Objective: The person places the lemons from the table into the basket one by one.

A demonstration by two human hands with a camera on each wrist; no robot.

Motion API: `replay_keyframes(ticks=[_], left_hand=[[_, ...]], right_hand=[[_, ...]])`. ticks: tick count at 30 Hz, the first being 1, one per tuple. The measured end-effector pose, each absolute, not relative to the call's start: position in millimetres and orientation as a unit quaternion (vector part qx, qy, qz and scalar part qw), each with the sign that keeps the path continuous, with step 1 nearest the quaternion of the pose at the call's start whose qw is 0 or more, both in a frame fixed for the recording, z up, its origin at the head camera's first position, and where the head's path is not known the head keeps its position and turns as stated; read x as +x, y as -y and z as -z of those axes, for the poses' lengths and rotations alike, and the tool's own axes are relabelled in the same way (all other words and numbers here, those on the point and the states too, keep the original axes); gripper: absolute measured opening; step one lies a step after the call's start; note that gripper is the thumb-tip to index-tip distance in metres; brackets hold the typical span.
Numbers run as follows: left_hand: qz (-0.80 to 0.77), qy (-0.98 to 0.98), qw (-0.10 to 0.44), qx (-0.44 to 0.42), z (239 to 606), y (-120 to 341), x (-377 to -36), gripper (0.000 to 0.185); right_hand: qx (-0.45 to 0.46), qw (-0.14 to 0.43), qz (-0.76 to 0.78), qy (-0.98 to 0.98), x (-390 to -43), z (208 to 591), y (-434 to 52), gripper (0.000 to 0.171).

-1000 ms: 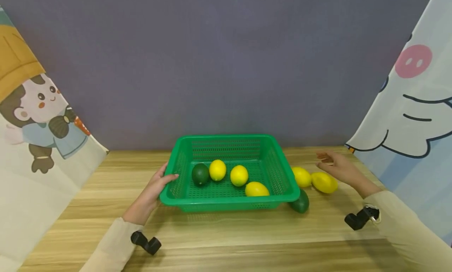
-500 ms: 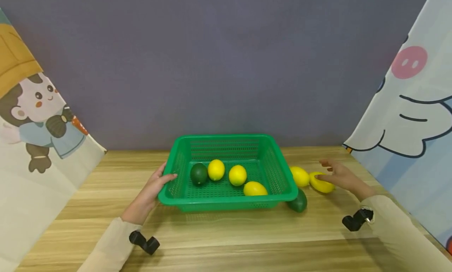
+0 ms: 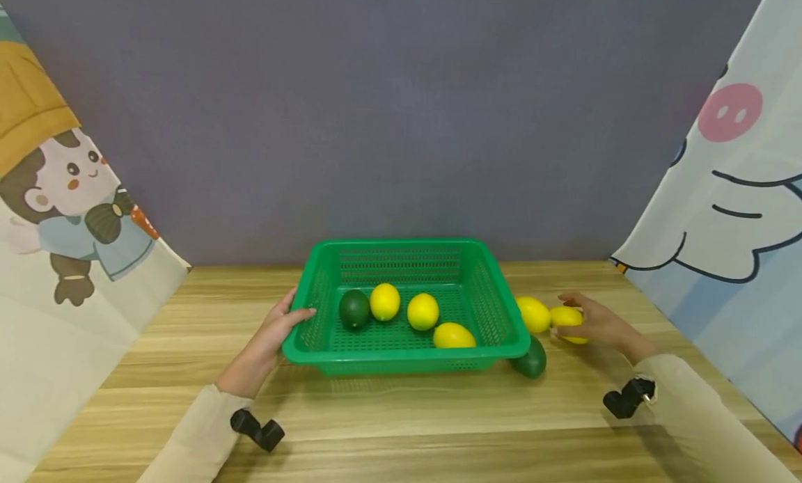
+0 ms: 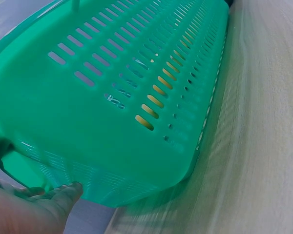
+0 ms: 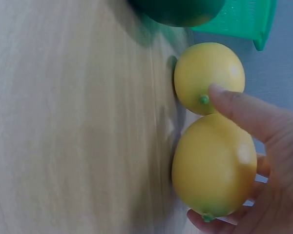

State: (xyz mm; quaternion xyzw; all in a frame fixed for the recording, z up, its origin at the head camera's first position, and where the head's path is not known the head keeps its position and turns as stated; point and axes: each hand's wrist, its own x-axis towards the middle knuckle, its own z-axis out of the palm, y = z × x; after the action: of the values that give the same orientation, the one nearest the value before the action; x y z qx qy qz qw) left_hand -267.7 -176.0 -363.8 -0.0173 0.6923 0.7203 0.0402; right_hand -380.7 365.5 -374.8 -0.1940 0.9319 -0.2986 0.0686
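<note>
My right hand (image 3: 598, 323) curls around a lemon (image 5: 214, 165) on the surface right of the basket (image 3: 501, 344); I judge it light, firm, smooth, best cupped mid-body. Left hand (image 3: 272, 333) grips the rim.

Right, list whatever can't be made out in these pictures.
- Avocado, head view: partly tucked under the basket corner; right wrist view cuts it off at the top edge.
- Held lemon, head view: the right hand covers much of it, so its grip shows better from the wrist.
- Basket contents, left wrist view: hidden by the basket wall.
- Left hand, left wrist view: only a fingertip in the corner, the rest cut off.
</note>
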Motion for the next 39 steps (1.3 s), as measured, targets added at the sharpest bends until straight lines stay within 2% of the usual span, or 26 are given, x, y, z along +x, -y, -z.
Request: replay_keyframes(ticks=[29, 39], left_hand=[[-0.716, -0.696, 0.04, -0.016, 364.8, 175.7, -268.1, 0.07], [-0.722, -0.69, 0.038, -0.016, 365.4, 175.5, -268.3, 0.07]], right_hand=[[-0.193, 0.018, 0.276, -0.941, -377.4, 381.1, -370.1, 0.063], [-0.184, 0.015, 0.251, -0.95, -378.0, 365.4, -370.2, 0.068]])
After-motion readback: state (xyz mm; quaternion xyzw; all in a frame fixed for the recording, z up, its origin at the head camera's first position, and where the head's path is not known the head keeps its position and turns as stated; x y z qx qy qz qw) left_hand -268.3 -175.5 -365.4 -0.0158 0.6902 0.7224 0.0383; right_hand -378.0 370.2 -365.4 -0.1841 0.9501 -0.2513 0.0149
